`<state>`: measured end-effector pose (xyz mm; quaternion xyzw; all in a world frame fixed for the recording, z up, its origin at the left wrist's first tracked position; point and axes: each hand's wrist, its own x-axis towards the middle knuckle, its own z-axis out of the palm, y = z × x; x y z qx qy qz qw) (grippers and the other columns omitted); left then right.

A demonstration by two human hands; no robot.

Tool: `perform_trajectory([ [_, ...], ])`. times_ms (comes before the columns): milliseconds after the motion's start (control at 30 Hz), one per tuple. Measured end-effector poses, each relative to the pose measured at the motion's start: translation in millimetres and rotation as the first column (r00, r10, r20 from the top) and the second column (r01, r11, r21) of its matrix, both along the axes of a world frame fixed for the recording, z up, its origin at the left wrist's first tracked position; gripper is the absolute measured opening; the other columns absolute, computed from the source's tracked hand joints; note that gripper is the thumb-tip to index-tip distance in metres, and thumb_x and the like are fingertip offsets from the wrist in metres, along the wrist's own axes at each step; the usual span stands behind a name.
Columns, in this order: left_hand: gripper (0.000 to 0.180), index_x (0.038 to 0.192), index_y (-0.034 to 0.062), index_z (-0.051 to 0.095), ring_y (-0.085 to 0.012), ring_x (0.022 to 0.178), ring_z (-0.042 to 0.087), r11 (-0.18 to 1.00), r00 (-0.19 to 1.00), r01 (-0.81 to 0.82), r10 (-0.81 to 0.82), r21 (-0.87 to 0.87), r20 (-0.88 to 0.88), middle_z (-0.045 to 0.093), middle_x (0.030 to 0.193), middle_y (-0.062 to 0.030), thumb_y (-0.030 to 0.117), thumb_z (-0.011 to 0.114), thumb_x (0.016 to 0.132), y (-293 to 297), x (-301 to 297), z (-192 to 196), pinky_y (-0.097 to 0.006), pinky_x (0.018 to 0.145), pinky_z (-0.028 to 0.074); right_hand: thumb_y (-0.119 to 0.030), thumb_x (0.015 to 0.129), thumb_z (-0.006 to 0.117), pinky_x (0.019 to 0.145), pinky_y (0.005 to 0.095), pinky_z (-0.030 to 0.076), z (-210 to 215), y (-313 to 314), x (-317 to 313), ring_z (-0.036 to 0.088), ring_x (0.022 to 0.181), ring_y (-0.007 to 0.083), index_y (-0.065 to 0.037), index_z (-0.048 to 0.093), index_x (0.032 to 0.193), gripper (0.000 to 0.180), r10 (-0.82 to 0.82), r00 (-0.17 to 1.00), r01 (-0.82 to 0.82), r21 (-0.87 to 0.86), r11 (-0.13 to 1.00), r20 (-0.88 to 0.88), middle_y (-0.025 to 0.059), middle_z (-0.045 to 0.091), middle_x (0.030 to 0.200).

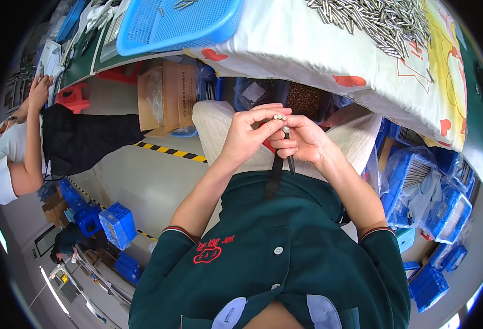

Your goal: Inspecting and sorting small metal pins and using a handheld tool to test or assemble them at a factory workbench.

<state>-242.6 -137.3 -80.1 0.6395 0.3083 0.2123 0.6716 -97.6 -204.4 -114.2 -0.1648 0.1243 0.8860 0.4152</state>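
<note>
Just before the table [285,55], the left hand [246,134] pinches small metal pins [280,117], ends showing between its fingertips; the right hand's [306,140] fingers curl around a dark tool [291,163].

Left hand [250,134], right hand [302,140]: one each. Held metal ends [279,117]: seemingly three. Dark slim tool [291,160]: one. Blue mesh basket [197,41]: one. Heaped metal pins [376,19]: beyond counting. Co-workers [60,131]: two.
</note>
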Motion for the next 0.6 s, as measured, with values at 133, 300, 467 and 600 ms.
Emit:
perform_trajectory([
  [133, 0.011, 0.089, -0.0009, 0.066, -0.0203, 0.106, 0.054, 0.998, 0.999, -0.042, 0.042, -0.048, 0.004, 0.064, 0.101, -0.0136, 0.001, 0.059, 0.080, -1.5, 1.3, -1.1, -0.033, 0.088, 0.044, -0.018, 0.084, 0.051, 0.040, 0.0200, 0.021, -2.8, -0.7, -0.2, 0.030, 0.046, 0.0064, -0.009, 0.048, 0.077, 0.011, 0.006, 1.000, -0.006, -0.012, 1.000, 0.003, 0.0000, 0.045, 0.066],
  [300, 0.011, 0.087, -0.0010, 0.067, -0.0191, 0.101, 0.056, 0.993, 0.997, -0.072, 0.071, -0.095, -0.013, 0.065, 0.098, -0.0130, 0.002, 0.061, 0.079, -1.0, 1.7, -0.5, -0.032, 0.085, 0.046, -0.018, 0.086, 0.049, 0.040, 0.0200, 0.021, -4.1, -0.4, -1.0, 0.030, 0.045, 0.0062, -0.009, 0.048, 0.077, 0.012, 0.001, 1.000, -0.001, -0.008, 1.000, 0.014, 0.0000, 0.045, 0.066],
  [467, 0.011, 0.087, -0.0012, 0.067, -0.0196, 0.091, 0.061, 0.990, 0.997, -0.074, 0.074, 0.117, 0.004, 0.066, 0.095, -0.0114, 0.002, 0.062, 0.077, 1.8, 1.6, -0.4, -0.029, 0.080, 0.048, -0.018, 0.086, 0.048, 0.039, 0.0199, 0.020, 2.9, 2.0, -1.8, 0.028, 0.044, 0.0054, -0.008, 0.049, 0.078, 0.013, -0.003, 0.999, 0.004, -0.002, 1.000, 0.051, 0.0000, 0.046, 0.065],
  [600, 0.012, 0.088, -0.0024, 0.065, -0.0206, 0.082, 0.063, 0.857, 0.981, -0.167, 0.195, 0.488, -0.007, 0.066, 0.090, -0.0112, 0.001, 0.061, 0.077, 3.7, 3.5, 14.7, -0.028, 0.072, 0.050, -0.024, 0.087, 0.056, 0.039, 0.0193, 0.018, 18.0, -1.5, -6.1, 0.027, 0.043, 0.0014, -0.003, 0.055, 0.079, 0.022, -0.256, 0.723, 0.178, 0.186, 0.966, 0.641, -0.0038, 0.045, 0.060],
])
